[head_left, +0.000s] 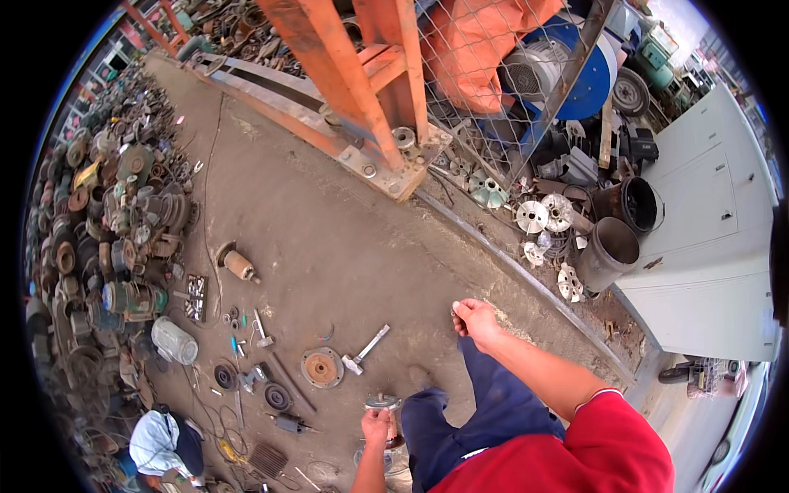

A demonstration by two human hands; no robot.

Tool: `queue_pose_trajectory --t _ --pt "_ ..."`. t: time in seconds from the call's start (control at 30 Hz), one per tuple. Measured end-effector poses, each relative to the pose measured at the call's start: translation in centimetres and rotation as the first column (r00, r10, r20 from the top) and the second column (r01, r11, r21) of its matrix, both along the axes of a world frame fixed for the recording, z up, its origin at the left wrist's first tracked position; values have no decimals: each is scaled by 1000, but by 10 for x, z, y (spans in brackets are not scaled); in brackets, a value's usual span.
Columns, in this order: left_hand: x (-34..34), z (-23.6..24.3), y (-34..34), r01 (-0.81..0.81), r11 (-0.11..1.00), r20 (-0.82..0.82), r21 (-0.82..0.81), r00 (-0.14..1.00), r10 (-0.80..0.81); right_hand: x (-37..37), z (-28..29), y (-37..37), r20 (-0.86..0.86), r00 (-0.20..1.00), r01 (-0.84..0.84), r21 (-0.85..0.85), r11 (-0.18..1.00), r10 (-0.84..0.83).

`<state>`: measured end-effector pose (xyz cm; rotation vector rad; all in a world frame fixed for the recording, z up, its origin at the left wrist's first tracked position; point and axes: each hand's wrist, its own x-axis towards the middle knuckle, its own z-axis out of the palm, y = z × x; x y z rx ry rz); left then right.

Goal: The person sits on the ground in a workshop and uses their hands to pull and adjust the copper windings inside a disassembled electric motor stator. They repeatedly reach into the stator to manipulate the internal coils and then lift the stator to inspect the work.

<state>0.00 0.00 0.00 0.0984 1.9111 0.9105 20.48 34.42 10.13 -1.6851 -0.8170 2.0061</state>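
**Head view: cylindrical part in work, apparently midway**

Left hand (376,424) curled at cylindrical part (395,424), near; firmness of grip cannot be told. Right hand (476,320) pinched narrow, contents too small to identify. Apparently done: 1 flanged disc (321,367) separate, left, beside 1 hammer (372,344). Outstanding, judged: cylindrical part.

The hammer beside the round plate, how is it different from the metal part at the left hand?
The hammer is long and thin, while the metal part is chunky with a round top. The hammer looks mostly grey; the metal part has a grey top and a reddish-brown side. The hammer lies untouched, but the left hand is on the metal part. Both show grey metal.
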Motion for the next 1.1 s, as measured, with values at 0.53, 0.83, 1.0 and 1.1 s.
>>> queue_pose_trajectory --t 0.53,0.83,1.0,1.1 --pt "49 61 274 81 967 164 -240 986 -42 -157 -44 443 86 996 -29 634 773 -34" --pt "94 62 308 -161 960 175 -228 963 203 -228 -136 602 713 605 -776 427 465 354" --pt "129 42 201 -312 874 14 -373 940 342 -244 -118 502 599 749 -624 496 604 282" --pt "151 1 230 -92 923 -174 -373 984 28 -171 -192 476 498 731 -681 489 546 466"
